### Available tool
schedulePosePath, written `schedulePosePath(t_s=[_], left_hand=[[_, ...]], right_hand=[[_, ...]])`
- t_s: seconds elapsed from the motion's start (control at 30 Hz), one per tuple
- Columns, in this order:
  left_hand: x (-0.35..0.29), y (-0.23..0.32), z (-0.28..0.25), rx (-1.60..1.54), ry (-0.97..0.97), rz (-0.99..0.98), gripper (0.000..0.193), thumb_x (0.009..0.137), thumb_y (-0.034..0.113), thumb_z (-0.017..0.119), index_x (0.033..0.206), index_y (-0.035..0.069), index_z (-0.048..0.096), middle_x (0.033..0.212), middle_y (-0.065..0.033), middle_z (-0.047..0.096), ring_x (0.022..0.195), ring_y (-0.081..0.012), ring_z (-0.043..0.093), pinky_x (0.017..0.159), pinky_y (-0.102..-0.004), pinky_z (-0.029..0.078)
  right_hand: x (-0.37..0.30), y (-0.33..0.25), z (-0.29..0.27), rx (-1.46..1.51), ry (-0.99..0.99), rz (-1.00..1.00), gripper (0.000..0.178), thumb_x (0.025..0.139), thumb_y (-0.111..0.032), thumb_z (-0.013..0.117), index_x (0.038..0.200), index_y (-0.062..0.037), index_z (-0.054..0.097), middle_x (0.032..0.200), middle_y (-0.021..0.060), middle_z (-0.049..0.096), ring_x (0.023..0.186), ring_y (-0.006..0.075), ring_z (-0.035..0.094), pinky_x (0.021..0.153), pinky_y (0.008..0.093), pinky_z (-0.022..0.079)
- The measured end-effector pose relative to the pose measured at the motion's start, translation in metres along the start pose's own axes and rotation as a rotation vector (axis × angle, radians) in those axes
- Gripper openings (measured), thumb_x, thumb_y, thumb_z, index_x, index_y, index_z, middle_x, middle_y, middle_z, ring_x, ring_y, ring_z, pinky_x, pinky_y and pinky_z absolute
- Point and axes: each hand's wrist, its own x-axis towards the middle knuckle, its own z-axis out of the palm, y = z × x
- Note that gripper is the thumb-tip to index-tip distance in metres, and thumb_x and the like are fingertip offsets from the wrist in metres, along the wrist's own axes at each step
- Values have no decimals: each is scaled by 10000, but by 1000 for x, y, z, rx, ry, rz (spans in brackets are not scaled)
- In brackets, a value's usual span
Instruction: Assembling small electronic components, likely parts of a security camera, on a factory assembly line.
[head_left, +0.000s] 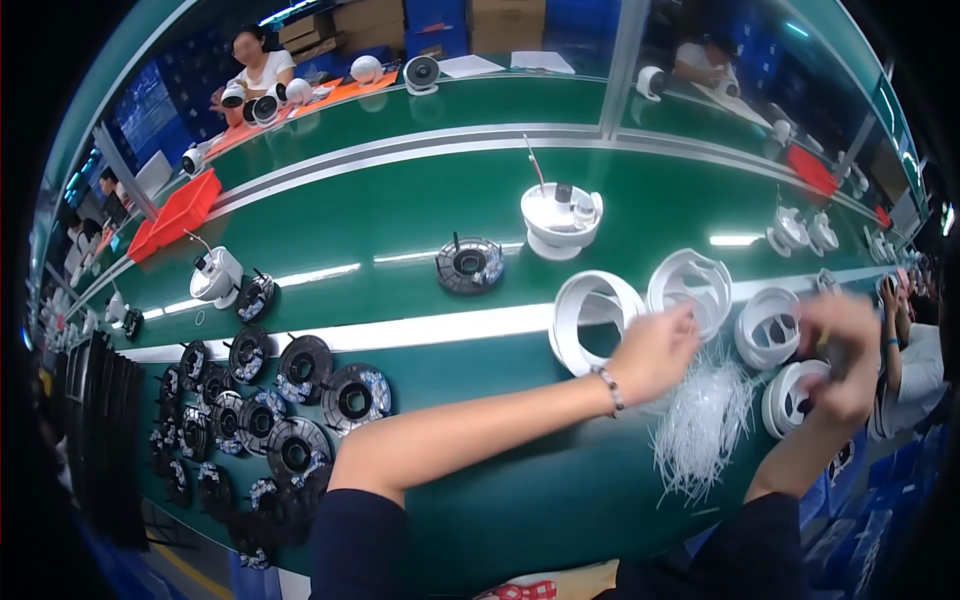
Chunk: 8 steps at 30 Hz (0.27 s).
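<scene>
My left hand (652, 358) has its fingers drawn together in front of a white ring-shaped housing (690, 262). Whatever those fingers pinch is too small to make out. Just below it lies a heap of thin clear plastic strips (705, 430). My right hand (845, 350) is smeared by motion, its fingers curled beside a white round housing (752, 345); I cannot see whether it holds anything. Under that hand sits another white housing (780, 405). One more large white ring housing (566, 330) stands left of my left hand.
Many black round parts with wiring (300, 450) crowd the bench's left side. On the green belt beyond are a black round part (470, 265) and white camera bases (562, 222). A red tray (178, 215) sits far left. Co-workers sit across and at right.
</scene>
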Motion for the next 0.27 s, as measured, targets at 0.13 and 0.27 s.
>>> schedulePosePath(t_s=[0.13, 0.27], left_hand=[[-35, -4, -2, 503, -49, 283, 636, 777, 44, 520, 1327, 12, 202, 1317, -224, 309, 1250, -339, 275, 1013, -359, 240], [-12, -12, -123, 970, 573, 673, 322, 709, 58, 583, 1029, 66, 547, 1114, -138, 521, 1063, -273, 486, 919, -374, 378]], right_hand=[[-87, -25, 55, 55, 63, 169, 517, 446, -182, 720, 916, 12, 624, 633, 84, 545, 558, 207, 522, 555, 272, 401], [-127, -22, 134, 29, -311, 233, 545, 555, -182, 731, 1061, -43, 586, 787, 86, 607, 711, 207, 577, 648, 282, 443]])
